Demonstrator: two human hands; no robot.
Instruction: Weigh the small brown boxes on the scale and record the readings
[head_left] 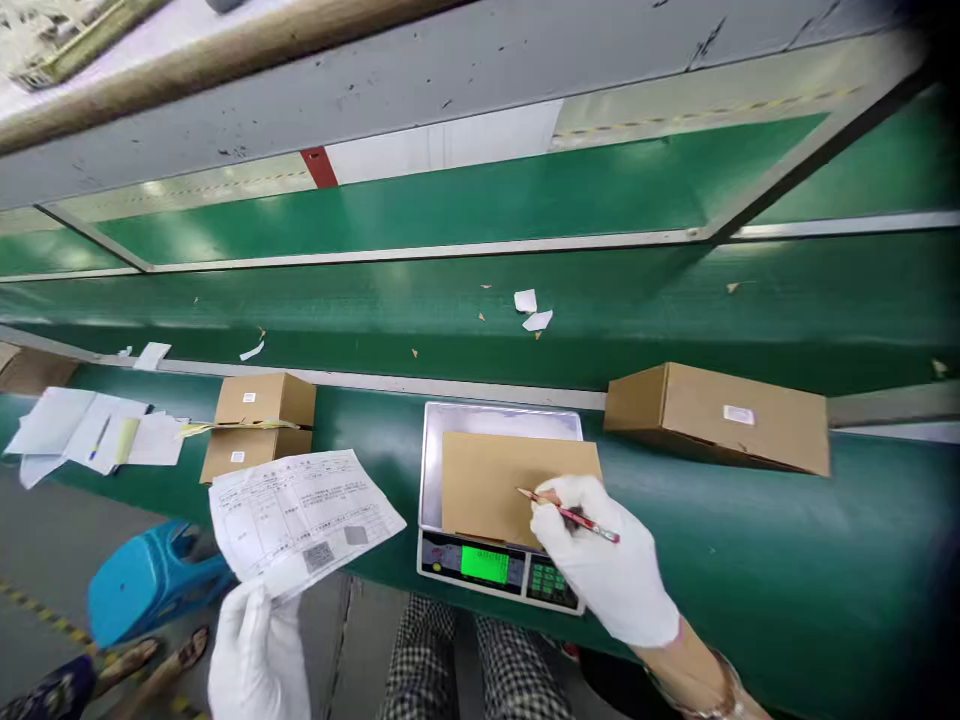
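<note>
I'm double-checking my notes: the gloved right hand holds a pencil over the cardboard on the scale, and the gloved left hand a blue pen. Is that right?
Not quite: the head view shows the gloved left hand holding a printed sheet. The gloved right hand does hold a pencil over the cardboard on the scale.
</note>
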